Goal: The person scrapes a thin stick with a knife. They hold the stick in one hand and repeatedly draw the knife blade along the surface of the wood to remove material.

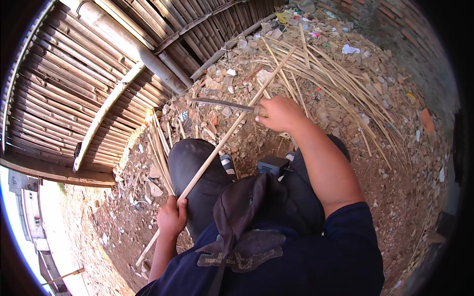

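A long pale bamboo strip [213, 154] slants from the lower left, across my left thigh, to the far middle. My left hand [171, 215] is closed around its lower part, beside my left knee. In my right hand [282, 114] is a knife [222, 102], gripped by its handle, the long narrow blade pointing left. The blade meets or crosses the strip just left of my right fist; whether it cuts into the strip I cannot tell.
Many split bamboo strips [340, 89] lie piled ahead and to the right; more strips [159, 153] lie left of my left knee. A bamboo-slat wall [64, 98] stands at left, a brick wall [410, 34] at far right. Rubble and litter cover the ground. A dark box [272, 165] sits between my legs.
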